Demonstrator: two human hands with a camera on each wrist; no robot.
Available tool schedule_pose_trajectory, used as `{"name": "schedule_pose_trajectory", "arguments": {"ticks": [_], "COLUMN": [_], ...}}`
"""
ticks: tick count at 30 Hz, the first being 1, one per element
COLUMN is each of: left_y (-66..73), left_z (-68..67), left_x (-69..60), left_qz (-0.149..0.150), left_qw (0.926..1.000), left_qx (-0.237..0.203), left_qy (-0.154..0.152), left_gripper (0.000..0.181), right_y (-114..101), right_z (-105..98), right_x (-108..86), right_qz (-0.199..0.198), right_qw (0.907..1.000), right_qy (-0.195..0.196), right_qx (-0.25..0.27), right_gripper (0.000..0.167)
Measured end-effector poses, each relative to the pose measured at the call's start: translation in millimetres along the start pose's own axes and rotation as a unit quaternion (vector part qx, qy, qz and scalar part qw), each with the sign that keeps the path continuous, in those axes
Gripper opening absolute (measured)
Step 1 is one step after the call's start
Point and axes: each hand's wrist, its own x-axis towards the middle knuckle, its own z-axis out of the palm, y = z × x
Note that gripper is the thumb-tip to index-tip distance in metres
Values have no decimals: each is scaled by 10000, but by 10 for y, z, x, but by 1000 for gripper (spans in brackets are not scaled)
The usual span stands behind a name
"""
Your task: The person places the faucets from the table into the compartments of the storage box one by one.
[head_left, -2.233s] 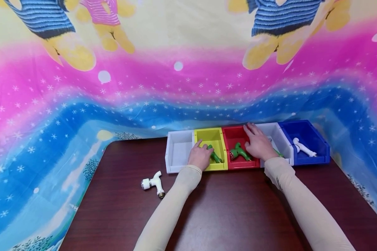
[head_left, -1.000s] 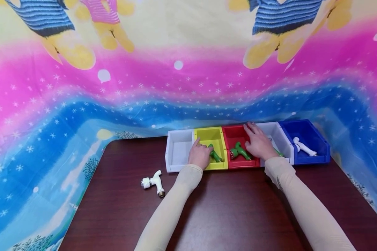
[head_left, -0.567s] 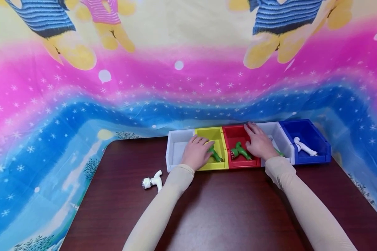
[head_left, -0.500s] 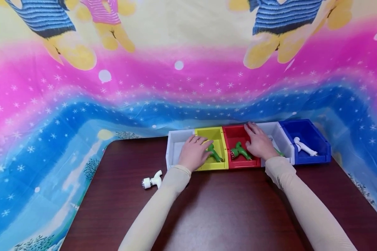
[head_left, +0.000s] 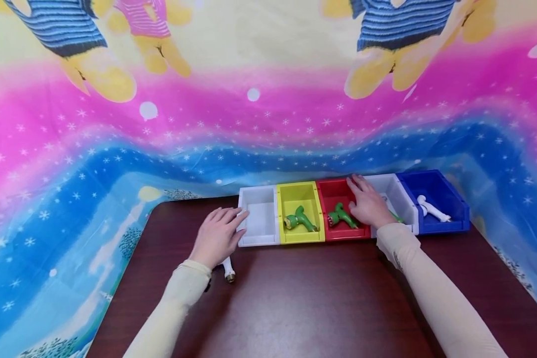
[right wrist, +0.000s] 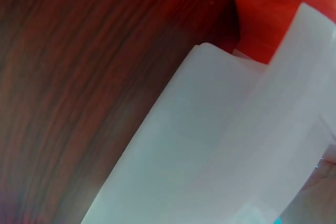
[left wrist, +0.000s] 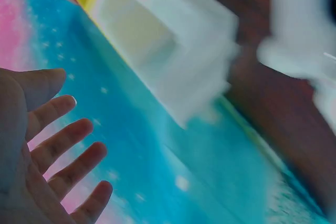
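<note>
My left hand, its fingers straight and spread, hovers over a white tap on the table, hiding most of it. In the left wrist view the palm and fingers hold nothing. My right hand rests with extended fingers on the rim between the red bin and the right white bin. A green tap lies in the yellow bin, another green tap in the red one. Mostly hidden by the right hand, a green piece sits in the right white bin.
The bins stand side by side along the back of the dark wooden table. A left white bin ends the row; the blue bin at the right holds a white tap. A patterned cloth hangs behind.
My left hand has moved left from the yellow bin, past the left white bin, to above the white tap, uncovering the green tap. The right hand has stayed in place.
</note>
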Motion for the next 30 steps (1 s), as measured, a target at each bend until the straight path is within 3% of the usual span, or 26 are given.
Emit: {"name": "schedule_pose_trajectory", "arguments": {"ticks": [4, 7, 14, 22, 30], "left_y": [-202, -303, -402, -384, -332], "left_z": [3, 27, 143, 328, 405], "left_x": [-310, -507, -804, -850, -811], "left_qz": [-203, -345, -647, -573, -476], "left_qw": [9997, 9991, 9949, 9932, 9932], "left_qx": [-150, -171, -187, -291, -264], "left_qy": [23, -151, -752, -974, -1025], "left_gripper": [49, 51, 59, 60, 57], "right_y": [8, 16, 25, 35, 24], "right_z": [-13, -12, 12, 14, 1], "right_x": [-3, 0, 16, 11, 8], "right_qz": [-23, -27, -24, -53, -44], "right_qw": [10000, 10000, 10000, 10000, 10000], "right_qy": [10, -6, 19, 34, 10], "right_qx": [-27, -43, -36, -45, -65], "right_gripper": [77, 77, 78, 78, 77]}}
